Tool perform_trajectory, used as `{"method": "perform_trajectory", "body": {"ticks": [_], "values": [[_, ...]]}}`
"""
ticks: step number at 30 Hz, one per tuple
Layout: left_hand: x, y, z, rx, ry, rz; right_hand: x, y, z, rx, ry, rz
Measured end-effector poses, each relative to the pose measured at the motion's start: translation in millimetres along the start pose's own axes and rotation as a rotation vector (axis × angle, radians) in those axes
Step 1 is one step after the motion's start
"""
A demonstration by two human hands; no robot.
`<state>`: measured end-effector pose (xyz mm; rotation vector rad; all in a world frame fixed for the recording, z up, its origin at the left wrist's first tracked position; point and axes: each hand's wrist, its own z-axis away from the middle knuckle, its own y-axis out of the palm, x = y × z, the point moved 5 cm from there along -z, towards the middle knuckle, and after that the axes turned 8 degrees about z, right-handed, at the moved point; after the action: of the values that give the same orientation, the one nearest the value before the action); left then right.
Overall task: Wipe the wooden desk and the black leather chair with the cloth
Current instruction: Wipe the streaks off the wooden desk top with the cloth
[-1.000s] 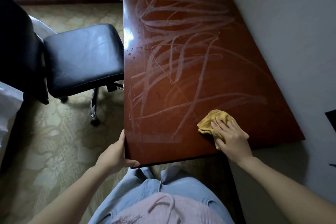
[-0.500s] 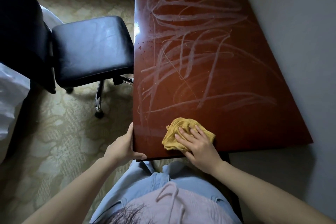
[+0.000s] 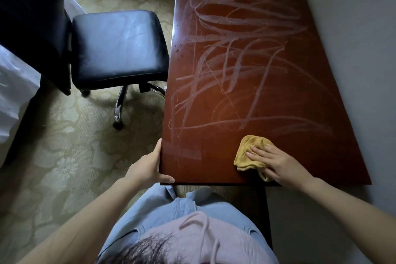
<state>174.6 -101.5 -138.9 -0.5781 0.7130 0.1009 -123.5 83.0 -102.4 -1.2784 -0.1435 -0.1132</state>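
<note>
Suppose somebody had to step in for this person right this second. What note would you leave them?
Left hand grips the near left corner of the wooden desk. Right hand presses the yellow cloth flat near the front edge.
Done: wipe streaks cover most of the desktop.
To do: dark specks by the desk's left edge; the black leather chair, standing left of the desk, no hand on it.

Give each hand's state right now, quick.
Left hand: grips the near corner of the desk.
Right hand: open, fingers flat, pressing the cloth on the desk.
</note>
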Motion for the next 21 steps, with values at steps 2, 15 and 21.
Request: {"method": "perform_trajectory", "body": {"ticks": [2, 15, 21], "values": [[0, 0, 0, -0.013, -0.006, -0.016, 1, -1, -19, 0.008, 0.046, 0.010], [5, 5, 2, -0.010, -0.060, -0.052, 138, 10, -136, -0.012, -0.030, 0.084], [11, -3, 3, 0.108, -0.066, 0.035, 162, 12, -108, -0.045, -0.345, 0.063]]}}
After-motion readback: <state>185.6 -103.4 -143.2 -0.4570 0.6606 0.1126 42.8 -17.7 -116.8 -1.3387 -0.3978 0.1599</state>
